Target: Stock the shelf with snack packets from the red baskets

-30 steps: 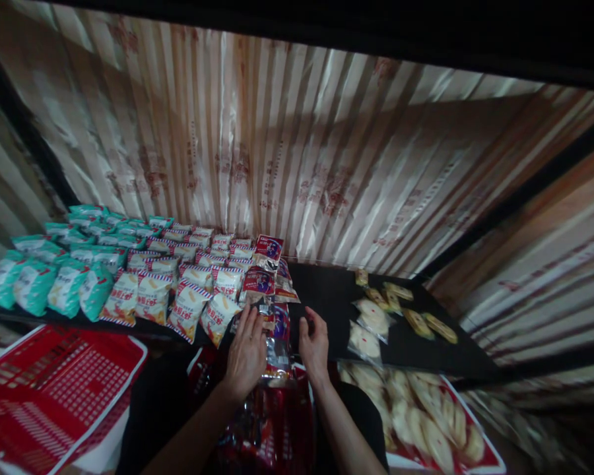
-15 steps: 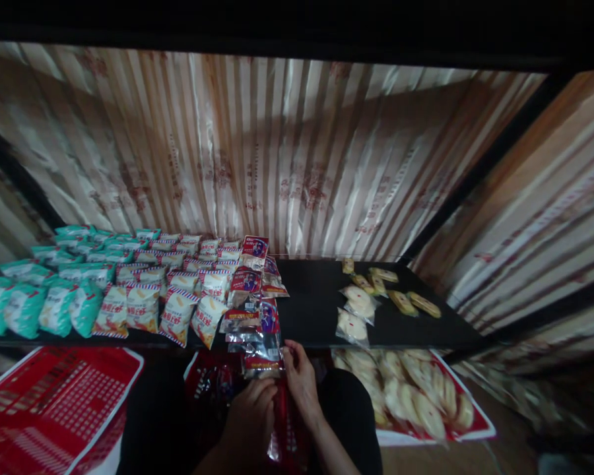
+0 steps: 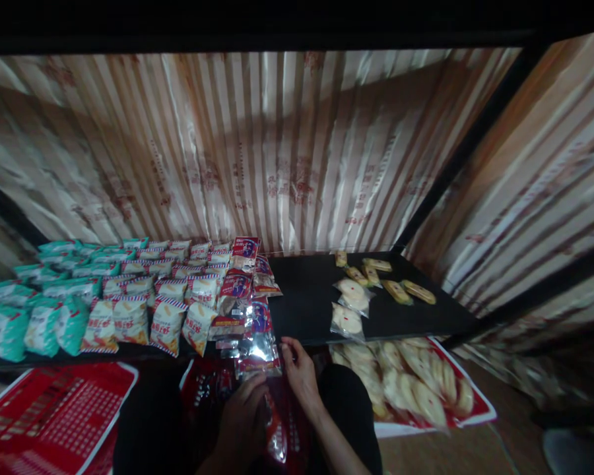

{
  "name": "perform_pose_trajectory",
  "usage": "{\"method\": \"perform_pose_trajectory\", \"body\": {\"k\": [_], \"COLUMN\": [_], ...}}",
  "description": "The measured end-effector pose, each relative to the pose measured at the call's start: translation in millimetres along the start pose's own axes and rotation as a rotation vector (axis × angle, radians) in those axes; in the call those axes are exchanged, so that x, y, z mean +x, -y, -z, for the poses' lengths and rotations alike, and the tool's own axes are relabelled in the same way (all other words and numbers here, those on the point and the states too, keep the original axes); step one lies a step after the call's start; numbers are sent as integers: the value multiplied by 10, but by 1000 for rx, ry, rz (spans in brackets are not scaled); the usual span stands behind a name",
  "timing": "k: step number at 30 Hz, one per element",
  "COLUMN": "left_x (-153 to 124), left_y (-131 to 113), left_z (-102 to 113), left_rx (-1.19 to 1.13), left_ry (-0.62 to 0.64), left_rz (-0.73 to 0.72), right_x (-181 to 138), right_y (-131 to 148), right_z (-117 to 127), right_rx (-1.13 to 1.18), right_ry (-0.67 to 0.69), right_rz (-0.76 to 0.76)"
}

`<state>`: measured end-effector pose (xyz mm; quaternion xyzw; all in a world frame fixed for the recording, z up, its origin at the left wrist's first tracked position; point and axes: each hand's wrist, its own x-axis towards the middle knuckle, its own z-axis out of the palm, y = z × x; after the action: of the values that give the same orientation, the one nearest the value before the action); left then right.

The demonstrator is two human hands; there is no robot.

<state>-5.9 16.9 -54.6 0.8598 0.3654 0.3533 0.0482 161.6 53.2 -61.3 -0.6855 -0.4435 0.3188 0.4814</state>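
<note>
A red and purple snack packet (image 3: 258,359) with a shiny, see-through part is at the shelf's front edge, glare across its face. My left hand (image 3: 242,412) has its fingers closed at the packet's lower edge. My right hand (image 3: 299,373) pinches the packet's right edge between thumb and fingers. More red snack packets (image 3: 236,285) lie overlapping on the shelf just behind. Below my hands, between my knees, red glossy packaging (image 3: 276,422) is partly hidden by my left hand.
White shrimp-snack bags (image 3: 167,326) and teal bags (image 3: 42,326) stand in rows on the black shelf (image 3: 301,297). Round wrapped breads (image 3: 349,321) and yellow wrapped cakes (image 3: 398,291) lie to the right. Red baskets (image 3: 92,402) are below, one with wrapped breads (image 3: 410,389).
The view has shifted, so the shelf goods appear farther left. The packet in my hands has tilted a little and now catches bright glare. Both hands stay close to the same place.
</note>
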Motion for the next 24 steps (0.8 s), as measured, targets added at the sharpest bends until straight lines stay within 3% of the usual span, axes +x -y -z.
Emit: {"method": "perform_pose_trajectory", "body": {"k": [10,18,24], "left_x": [7,-51,-103], "left_y": [35,74,200], "left_z": [105,203,201], "left_rx": [-29,-45,-87], "left_ry": [-7,-20,-39], "left_rz": [47,256,346], "right_x": [-143,-65,-65], "right_y": [73,-16,-27], "right_z": [-92,-193,-151], "right_rx": [59,-8,16], "right_ry": [95,1,-51], "right_rz": [-32,22,-45]}}
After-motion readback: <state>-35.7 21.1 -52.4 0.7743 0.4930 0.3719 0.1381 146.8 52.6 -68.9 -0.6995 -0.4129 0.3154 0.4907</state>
